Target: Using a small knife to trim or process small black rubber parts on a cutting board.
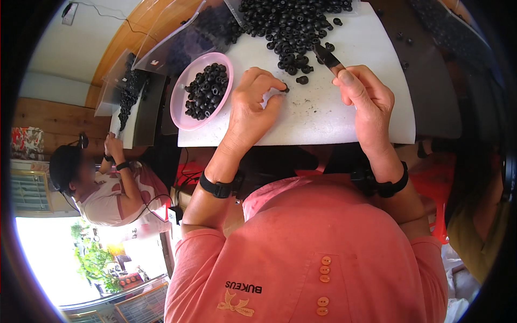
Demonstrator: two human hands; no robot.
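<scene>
Ring (284, 89), small and black, pinched in left hand (253, 105) grip near the bench (323, 116) middle | right hand (366, 94) grip closed on blade (326, 56) (tip toward pile (293, 27)) | risk: blade could nick fingers, since hands sit near | pink bowl (202, 91) left of ring

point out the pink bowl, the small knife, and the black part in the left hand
pink bowl (181, 116): head view, bare lower-left rim.
small knife (325, 55): head view, middle of the dark blade.
black part (285, 89): head view, bit showing at the left hand's fingertips.
</scene>
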